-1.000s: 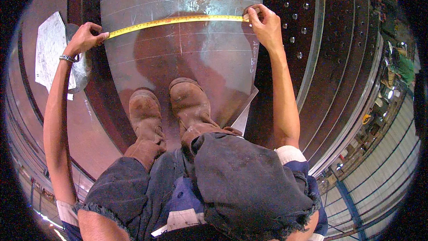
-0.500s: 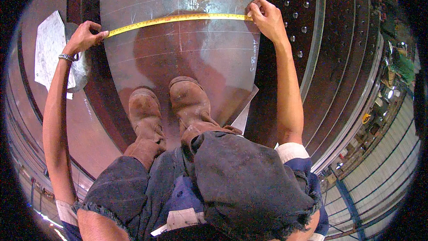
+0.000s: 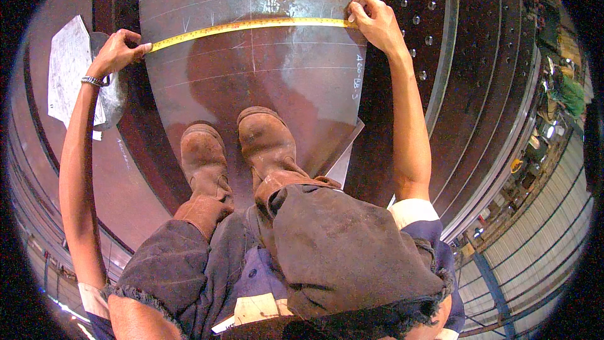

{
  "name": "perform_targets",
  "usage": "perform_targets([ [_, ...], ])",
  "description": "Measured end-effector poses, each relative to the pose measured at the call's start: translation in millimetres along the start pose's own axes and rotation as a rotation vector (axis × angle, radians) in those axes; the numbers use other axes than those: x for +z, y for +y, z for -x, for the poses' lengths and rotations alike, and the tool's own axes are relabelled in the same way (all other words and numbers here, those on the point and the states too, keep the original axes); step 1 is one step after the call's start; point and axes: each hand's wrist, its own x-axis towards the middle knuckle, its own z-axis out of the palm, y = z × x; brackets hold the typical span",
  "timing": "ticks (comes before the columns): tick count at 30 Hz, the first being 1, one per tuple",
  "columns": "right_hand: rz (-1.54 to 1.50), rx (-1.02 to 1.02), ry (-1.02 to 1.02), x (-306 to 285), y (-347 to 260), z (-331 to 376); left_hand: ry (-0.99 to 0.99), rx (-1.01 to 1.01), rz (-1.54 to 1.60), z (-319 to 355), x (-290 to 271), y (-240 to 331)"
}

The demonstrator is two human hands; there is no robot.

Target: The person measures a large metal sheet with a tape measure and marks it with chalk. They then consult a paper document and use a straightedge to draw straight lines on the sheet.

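Note:
A yellow tape measure blade [image 3: 245,25] stretches across a grey steel plate [image 3: 207,94], from its left edge to its right. My left hand [image 3: 119,52] pinches the blade's left end between thumb and fingers, at the plate's left edge. At the right edge my right hand [image 3: 375,23] is closed on the other end, with thumb and forefinger pressed together. Whether a tape case sits inside either hand cannot be seen. Thin white chalk lines and marks run over the plate, several of them crossways and one lengthwise near the middle.
My brown boots [image 3: 267,135] stand on the plate. White paper sheets [image 3: 70,69] lie over a grey rounded piece at the left. Dark steel with rows of holes [image 3: 428,19] runs along the right. Scattered gear, including a green heap [image 3: 569,96], lies farther right.
Almost nothing differs; the view has shifted very slightly. Both hands still hold the blade across the plate in the same place.

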Motion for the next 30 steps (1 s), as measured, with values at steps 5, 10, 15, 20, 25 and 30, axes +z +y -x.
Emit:
perform_targets([
  [5,0.018,0.004,-0.006,-2,-3,0,-0.062,-0.021,-0.040,-2,-5,7],
  [10,0.031,0.004,-0.001,-1,-3,0,-0.017,-0.041,-0.067,0,-3,6],
  [15,0.035,-0.007,-0.004,-1,0,-1,-0.052,-0.058,-0.091,-1,-5,7],
  [20,0.009,0.043,-0.041,-2,6,-2,-0.175,-0.132,-0.066,-5,-11,20],
  [25,-0.026,0.037,-0.120,-5,11,-8,-0.067,-0.089,-0.064,-2,-6,10],
  [30,-0.084,0.094,-0.079,-10,9,-11,0.023,-0.005,-0.114,1,-2,0],
])
